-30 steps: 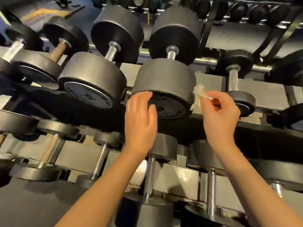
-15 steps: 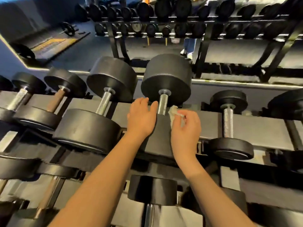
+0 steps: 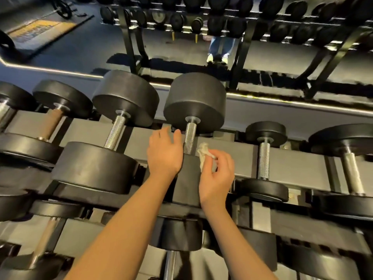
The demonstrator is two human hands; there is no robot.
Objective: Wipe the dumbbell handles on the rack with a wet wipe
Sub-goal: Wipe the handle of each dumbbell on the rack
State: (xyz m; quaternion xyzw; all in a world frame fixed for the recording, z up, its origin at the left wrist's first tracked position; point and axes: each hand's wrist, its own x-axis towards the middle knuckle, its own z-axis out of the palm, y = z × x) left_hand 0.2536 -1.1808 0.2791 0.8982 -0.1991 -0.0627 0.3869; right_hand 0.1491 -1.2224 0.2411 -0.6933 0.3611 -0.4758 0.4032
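left hand (image 3: 164, 152): mine, open, fingers relaxed and slightly bent, holds nothing. It sits just left of the handle, thumb tip right beside it; I cannot tell if it touches.
right hand (image 3: 217, 174): pinches the wipe between thumb and forefinger, other fingers loosely curled beneath.
wipe (image 3: 203, 153): small, white, crumpled. It sticks up from my right fingertips, just right of the handle's near end; contact with the handle is unclear.
handle (image 3: 189, 138): knurled steel, runs away from me between my two hands, bare on its far half.
dumbbell (image 3: 194, 102): big black one, far head beyond my fingers, near head mostly hidden under my wrists. It lies on the top tier.
rack (image 3: 292, 164): grey sloped shelves, dark frame, at least two tiers in view.
left neighbour (image 3: 115, 132): similar big dumbbell, steel handle, just beside mine.
brown-handled dumbbell (image 3: 50, 124): further left, smaller.
right neighbour (image 3: 264, 158): small dumbbell, short steel handle, near my right hand.
lower tier (image 3: 175, 235): more dumbbells under my forearms, partly blurred.
second rack (image 3: 242, 27): behind, rows of black dumbbells.
person (image 3: 219, 47): only jeans and white shoes show, by the second rack.
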